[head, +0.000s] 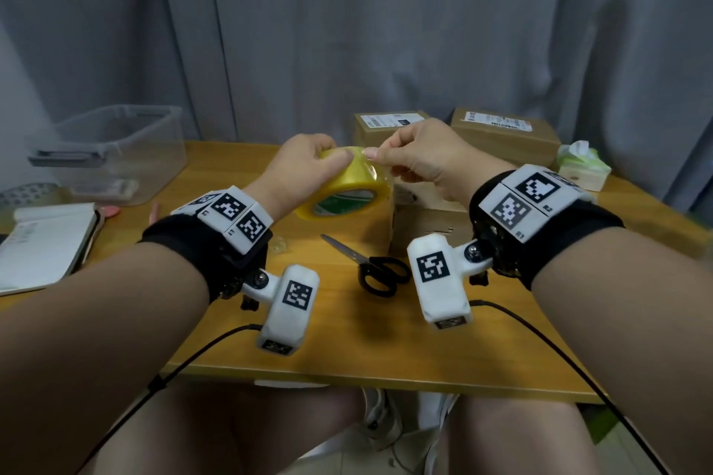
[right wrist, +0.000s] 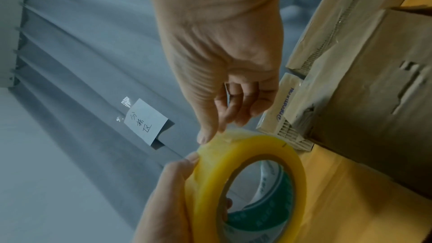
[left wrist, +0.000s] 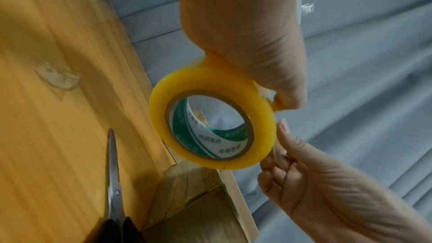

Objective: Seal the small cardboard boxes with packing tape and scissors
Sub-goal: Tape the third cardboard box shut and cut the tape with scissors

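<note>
A clear plastic bin (head: pixel 115 150) stands at the left of the frame on the wooden counter (head: pixel 216 324), an open notebook (head: pixel 42 243) below it, a tissue pack (head: pixel 582 166) at the right, grey curtain (head: pixel 347 19) behind

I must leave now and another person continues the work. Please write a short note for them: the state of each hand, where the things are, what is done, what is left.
Left hand: grips the yellow tape roll, held above the table.
Right hand: thumb and fingers pinch at the roll's top edge, seemingly picking up the free end; no strip is pulled out.
Scissors: lying on the table, untouched.
Boxes: one cardboard box just behind the roll, two more at the back.
Done: roll picked up.
Left: pull tape, stick it over the box seam, cut with the scissors.
</note>
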The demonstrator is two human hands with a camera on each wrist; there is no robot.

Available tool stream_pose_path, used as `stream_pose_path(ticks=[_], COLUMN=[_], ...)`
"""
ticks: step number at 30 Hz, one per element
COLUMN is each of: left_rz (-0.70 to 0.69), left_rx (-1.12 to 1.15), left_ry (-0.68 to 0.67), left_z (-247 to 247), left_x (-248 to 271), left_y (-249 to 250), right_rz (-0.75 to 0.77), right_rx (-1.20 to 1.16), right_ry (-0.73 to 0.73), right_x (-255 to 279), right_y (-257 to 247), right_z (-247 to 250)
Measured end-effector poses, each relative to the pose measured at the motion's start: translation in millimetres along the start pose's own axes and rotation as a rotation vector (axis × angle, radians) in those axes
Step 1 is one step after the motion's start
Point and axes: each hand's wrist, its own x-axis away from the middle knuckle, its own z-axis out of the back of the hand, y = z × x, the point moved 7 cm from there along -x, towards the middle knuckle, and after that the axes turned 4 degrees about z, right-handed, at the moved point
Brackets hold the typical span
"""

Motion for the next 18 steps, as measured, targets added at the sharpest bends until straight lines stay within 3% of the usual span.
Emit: stream_pose_path(ticks=[7,13,18], left_rz=[0.029,0.087,0.081], left_rx=[0.053,0.341,0.334], left_ry=[0.04,0.087,0.2], left_z=[-1.0,6.5,11.2], left_x=[-2.8,1.4,0.0], left_y=[-4.7,-10.6,-7.6], right_rz=[0.036,0.003,-0.024], right_rx=[0.094,0.013,-0.137], right_ry=[0.197,0.464,0.485], right_x=[-12.4,-5.9,-0.2], right_y=[-0.2,16.0,30.7], right_z=[-4.3,12.6,5.0])
